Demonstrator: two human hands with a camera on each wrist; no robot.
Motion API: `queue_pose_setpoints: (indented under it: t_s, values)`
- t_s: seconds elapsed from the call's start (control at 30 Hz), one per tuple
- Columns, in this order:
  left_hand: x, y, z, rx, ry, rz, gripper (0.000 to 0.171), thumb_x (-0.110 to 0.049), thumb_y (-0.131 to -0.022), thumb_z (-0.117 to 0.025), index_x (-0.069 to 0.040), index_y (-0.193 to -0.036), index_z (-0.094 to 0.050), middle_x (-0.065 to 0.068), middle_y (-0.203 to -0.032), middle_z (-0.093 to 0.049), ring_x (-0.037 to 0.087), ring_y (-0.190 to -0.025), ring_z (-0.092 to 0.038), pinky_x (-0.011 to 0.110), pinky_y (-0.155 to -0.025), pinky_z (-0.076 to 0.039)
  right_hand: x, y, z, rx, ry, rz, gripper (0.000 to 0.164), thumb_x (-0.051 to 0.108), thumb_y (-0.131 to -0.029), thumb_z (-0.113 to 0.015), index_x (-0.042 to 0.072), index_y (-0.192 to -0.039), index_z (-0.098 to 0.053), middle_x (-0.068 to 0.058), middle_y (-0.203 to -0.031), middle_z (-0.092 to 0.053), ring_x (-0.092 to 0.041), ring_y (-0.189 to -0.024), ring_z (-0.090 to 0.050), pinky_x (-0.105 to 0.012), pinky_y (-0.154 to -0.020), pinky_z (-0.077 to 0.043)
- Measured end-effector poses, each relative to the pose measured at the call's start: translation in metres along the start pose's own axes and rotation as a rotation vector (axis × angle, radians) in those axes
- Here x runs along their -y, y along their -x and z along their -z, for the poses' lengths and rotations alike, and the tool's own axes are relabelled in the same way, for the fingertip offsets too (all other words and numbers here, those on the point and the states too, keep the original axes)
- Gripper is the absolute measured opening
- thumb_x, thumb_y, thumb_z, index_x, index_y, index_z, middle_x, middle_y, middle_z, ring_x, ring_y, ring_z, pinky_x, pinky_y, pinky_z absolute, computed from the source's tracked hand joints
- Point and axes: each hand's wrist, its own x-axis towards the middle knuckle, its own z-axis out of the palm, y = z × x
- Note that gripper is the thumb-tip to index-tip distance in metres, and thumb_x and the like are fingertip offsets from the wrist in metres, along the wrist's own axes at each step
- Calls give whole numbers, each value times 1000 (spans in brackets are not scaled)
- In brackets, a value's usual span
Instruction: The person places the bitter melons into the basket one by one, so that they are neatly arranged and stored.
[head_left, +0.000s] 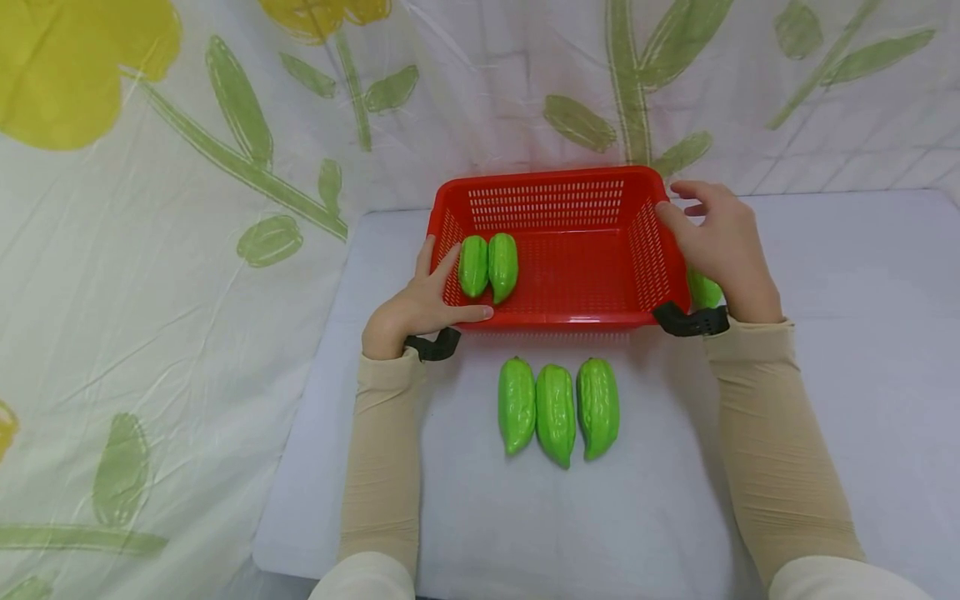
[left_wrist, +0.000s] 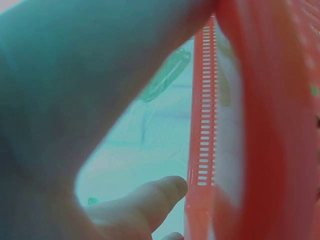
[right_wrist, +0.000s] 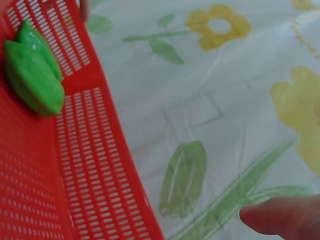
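Observation:
A red perforated plastic basket [head_left: 570,275] stands near the table's back edge. Two shiny green ribbed gourds [head_left: 502,265] lie side by side at its left end; the right wrist view shows them too. My left hand [head_left: 420,304] rests on the basket's front left corner, thumb along the front rim and fingers spread over the left side. In the left wrist view, one finger [left_wrist: 160,195] reaches the basket's wall. Beside the right rim, my right hand [head_left: 720,237] holds nothing, its fingers loosely bent. Whether its thumb touches the rim, I cannot tell.
Three green gourds [head_left: 555,412] lie in a row on the white table [head_left: 480,517], in front of the basket. Another gourd [head_left: 703,290] lies right of the basket, partly hidden by my right wrist. A flower-patterned sheet [head_left: 480,108] hangs behind the table.

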Motion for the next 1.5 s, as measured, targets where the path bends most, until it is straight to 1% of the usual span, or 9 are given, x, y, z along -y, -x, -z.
queue_pose_setpoints:
  t_s: [0.13,0.27,0.5,0.7,0.87,1.27,1.5]
  values:
    - [-1,0,0,1,0,-1,116,-63,-86,-74,-32,-169,0,-1,-172,29,42,-160,-14,62,-121,-34,-5,-1,4,5,14,-24,67,52,-104,-47,15,-159,-44,-15,-162,-45,-43,-138,-50,-68,-102,-50]
    - [-1,1,0,2,-2,-2,116,-63,-86,-75,-32,-169,0,-1,-172,29,42,-160,-14,62,-121,-35,-9,-2,8,3,35,-29,67,52,-104,-45,14,-159,-44,-17,-160,-47,-45,-137,-50,-69,-103,-48]
    - [-1,2,0,1,-3,2,116,-63,-86,-75,-33,-169,0,-1,-172,28,42,-160,-14,61,-120,-35,-18,-3,16,17,57,-53,68,52,-105,-44,14,-161,-40,-19,-162,-44,-47,-139,-47,-71,-104,-46]
    - [0,0,0,1,-5,-2,116,-63,-86,-75,-32,-169,1,-1,-172,29,43,-160,-14,62,-121,-35,-27,-4,21,47,69,-66,72,56,-104,-42,12,-162,-38,-21,-162,-43,-49,-138,-47,-71,-103,-45]
    - [0,0,0,-2,-7,1,117,-64,-85,-75,-32,-169,0,-1,-172,28,42,-160,-13,62,-120,-36,-34,-5,24,73,87,-82,75,58,-104,-40,12,-163,-37,-21,-163,-41,-51,-139,-45,-72,-104,-44]
    - [-1,1,1,1,-8,7,117,-63,-85,-75,-32,-169,0,-1,-172,28,42,-160,-13,61,-121,-35,-46,-7,28,184,145,-143,82,64,-103,-35,11,-166,-27,-29,-165,-32,-57,-139,-39,-78,-104,-38]
    - [-3,2,1,2,4,2,117,-63,-85,-76,-33,-169,-1,-2,-172,28,42,-160,-14,61,-120,-36,-54,-9,30,253,174,-159,83,65,-103,-33,13,-167,-22,-31,-166,-25,-58,-145,-28,-80,-106,-33]
